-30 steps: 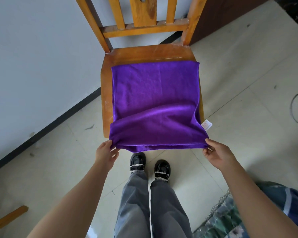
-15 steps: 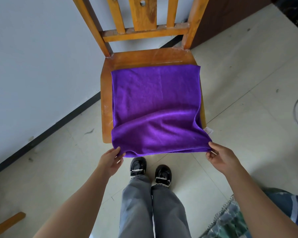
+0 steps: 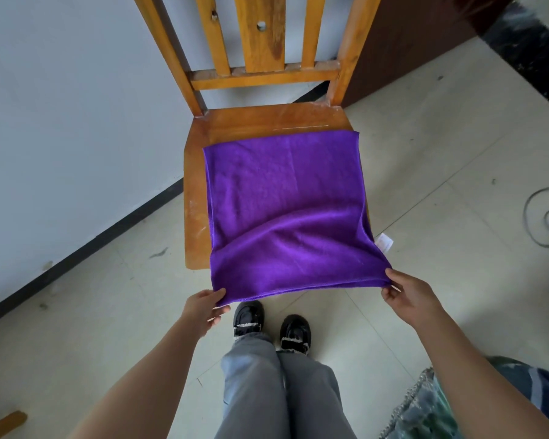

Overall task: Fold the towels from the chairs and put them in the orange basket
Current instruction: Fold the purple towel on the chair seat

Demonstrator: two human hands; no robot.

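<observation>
A purple towel [image 3: 286, 210] lies spread on the seat of a wooden chair [image 3: 267, 122], its near edge hanging past the seat's front. My left hand [image 3: 203, 307] pinches the towel's near left corner. My right hand [image 3: 408, 294] pinches the near right corner. A white label [image 3: 384, 241] sticks out at the towel's right edge. No orange basket is in view.
A grey wall with a black skirting [image 3: 76, 258] runs along the left. My legs and black shoes [image 3: 270, 323] stand on the tiled floor in front of the chair. Patterned cloth [image 3: 431, 407] lies at the bottom right, a looped cable [image 3: 545, 217] at the right edge.
Both hands have drawn the towel's near edge toward me, so more bare seat shows behind it. The view has tilted up, showing more of the chair back.
</observation>
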